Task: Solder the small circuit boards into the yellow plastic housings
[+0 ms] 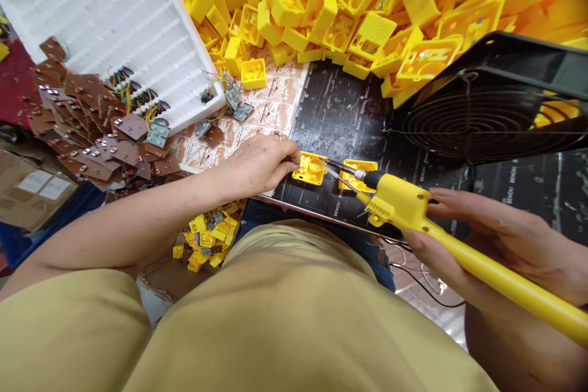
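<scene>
My right hand (500,239) is wrapped round a yellow soldering iron (404,199), which has a dark collar and a thin metal tube beside its shaft. The narrow tip reaches left to a small yellow plastic casing (310,170) lying open side up on the bench; whether it touches is too small to tell. My left hand (264,162) has its fingers pinched at the left edge of that casing, and they partly hide it. A second yellow casing (358,175) sits just to the right, partly behind the iron.
A large heap of yellow casings (321,6) fills the back. On the right a black fan (473,116) stands on the dark bench (331,110). To the left are a white foam tray (110,18) with wired parts and piled brown circuit boards (101,128). Below is a box of yellow pieces (209,236).
</scene>
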A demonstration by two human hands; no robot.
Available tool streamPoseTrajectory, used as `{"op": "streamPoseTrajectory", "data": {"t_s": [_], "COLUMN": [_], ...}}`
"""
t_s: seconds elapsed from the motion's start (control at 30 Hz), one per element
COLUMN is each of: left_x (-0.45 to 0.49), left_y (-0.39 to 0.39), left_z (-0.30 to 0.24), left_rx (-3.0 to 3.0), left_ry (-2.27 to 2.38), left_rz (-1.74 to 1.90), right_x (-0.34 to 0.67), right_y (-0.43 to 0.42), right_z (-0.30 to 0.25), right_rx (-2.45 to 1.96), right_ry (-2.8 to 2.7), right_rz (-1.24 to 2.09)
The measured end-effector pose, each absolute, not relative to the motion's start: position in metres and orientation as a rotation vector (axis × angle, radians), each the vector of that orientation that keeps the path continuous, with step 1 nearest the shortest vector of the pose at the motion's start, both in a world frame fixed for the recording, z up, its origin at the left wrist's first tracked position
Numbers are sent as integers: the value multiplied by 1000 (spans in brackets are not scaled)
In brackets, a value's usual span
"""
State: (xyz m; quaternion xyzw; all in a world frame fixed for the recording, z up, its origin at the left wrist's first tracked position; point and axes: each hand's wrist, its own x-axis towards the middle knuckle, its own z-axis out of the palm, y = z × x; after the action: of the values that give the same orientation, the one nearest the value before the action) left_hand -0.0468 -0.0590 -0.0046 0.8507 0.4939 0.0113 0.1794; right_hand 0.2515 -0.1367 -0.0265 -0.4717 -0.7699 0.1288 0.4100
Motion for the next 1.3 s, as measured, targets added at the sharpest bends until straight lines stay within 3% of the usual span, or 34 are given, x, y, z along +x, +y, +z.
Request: {"op": "streamPoseTrajectory", "data": {"t_s": [0.33,0.67,0.87,1.1,1.3], "left_x": [-37,-26,-21,-17,-18], "left_y": [-53,-48,-45,-43,-42], "left_z": [10,21,22,27,28], "left_rx": [2334,2434,2544,2447,2557], "left_ry": [1409,1334,1287,1292,1243], "left_rz": [-166,-411,-434,-421,-486], "right_x": [238,234,228,261,242], "right_y": [-131,-123,-109,-101,-119], "right_z": [-16,-9,6,7,8], "right_rx": [-913,-817,-566,-541,-920], "right_ry": [-2068,-2196,-2341,-2404,-2203], "right_rz": [486,453,256,290,388]}}
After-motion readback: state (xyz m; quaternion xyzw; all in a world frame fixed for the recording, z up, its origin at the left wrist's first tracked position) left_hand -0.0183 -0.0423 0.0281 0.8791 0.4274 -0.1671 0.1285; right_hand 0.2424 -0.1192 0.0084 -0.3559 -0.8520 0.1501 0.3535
